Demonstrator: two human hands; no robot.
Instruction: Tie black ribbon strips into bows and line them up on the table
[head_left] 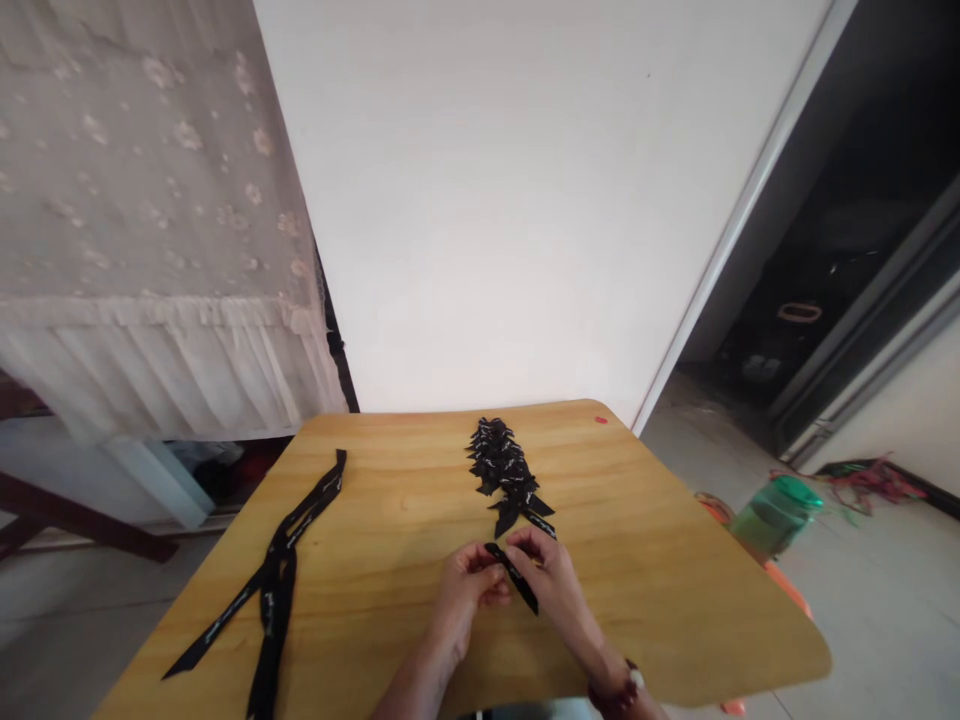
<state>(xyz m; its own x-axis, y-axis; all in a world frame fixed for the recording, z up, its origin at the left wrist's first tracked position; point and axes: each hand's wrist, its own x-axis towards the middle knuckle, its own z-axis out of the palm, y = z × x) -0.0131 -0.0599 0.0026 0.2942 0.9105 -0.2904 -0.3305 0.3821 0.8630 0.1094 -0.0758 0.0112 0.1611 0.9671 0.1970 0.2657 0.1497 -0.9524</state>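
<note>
Between my two hands is a short black ribbon (523,590) with pale lettering, its lower end hanging down to the right. My left hand (472,585) pinches it from the left, fingers curled. From the other side, the thumb and fingers of my right hand (546,575) are closed on it too. Just beyond my fingers a row of black ribbon bows (501,460) runs toward the back of the table, overlapping one another. Several long loose black ribbons (281,560) lie crossed at the left of the table.
The wooden table (390,500) has rounded corners and meets a white panel (495,200) at the back. A small red piece (601,420) lies near its far right corner. Right of the table, a green container (776,515) stands low. A lace cloth (150,200) hangs at left.
</note>
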